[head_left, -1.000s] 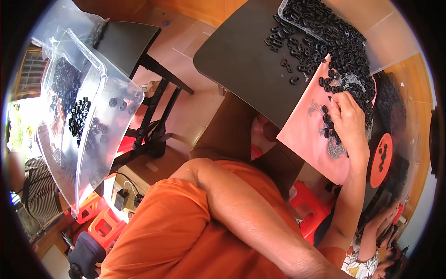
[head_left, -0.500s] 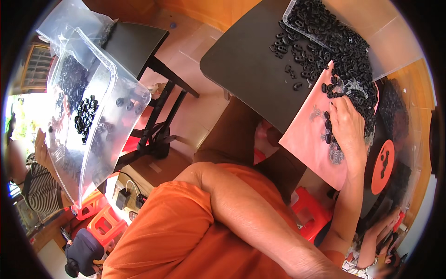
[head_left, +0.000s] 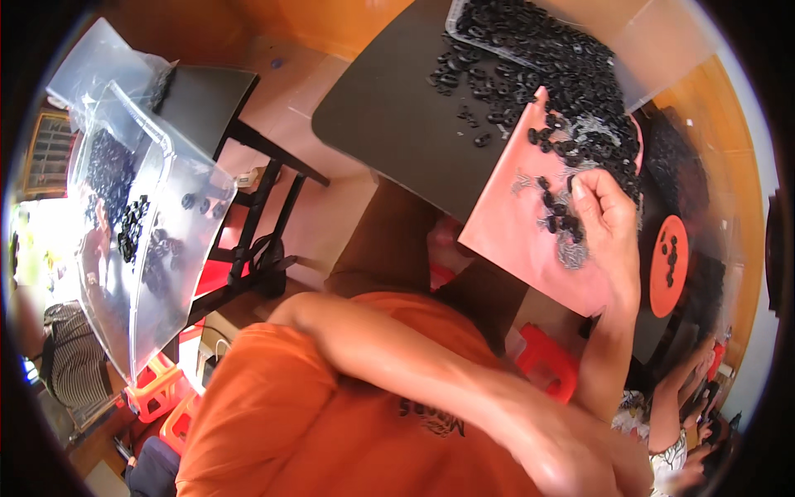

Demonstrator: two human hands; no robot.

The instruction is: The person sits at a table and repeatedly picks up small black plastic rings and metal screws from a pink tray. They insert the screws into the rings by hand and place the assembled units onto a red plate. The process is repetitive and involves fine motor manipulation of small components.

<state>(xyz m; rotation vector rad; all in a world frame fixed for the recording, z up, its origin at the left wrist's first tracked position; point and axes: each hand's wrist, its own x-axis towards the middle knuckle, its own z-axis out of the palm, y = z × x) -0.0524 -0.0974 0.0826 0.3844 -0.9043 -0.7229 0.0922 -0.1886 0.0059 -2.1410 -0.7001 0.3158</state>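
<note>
My right hand is above the pink sheet, its thumb and fingers pinched together; what lies between them is too small to make out. Beside its fingertips, small black plastic pieces with holes sit in a loose row on the sheet. Close by are clumps of fine grey wiry bits, perhaps little springs. Farther up, a large heap of the same black pieces spreads over the sheet and the dark table. Across my body runs my left forearm; my left hand, at the lower right, is blurred, its fingers not visible.
A clear plastic bin with black pieces stands at the left near a second dark table. An orange disc bearing a few black pieces lies right of my hand. Red stools stand below. Other people's arms show at the lower right.
The whole view has shifted, so the tables appear farther left. My right hand has turned, uncovering more black pieces beside its fingertips. My left forearm has moved at the lower right and is blurred.
</note>
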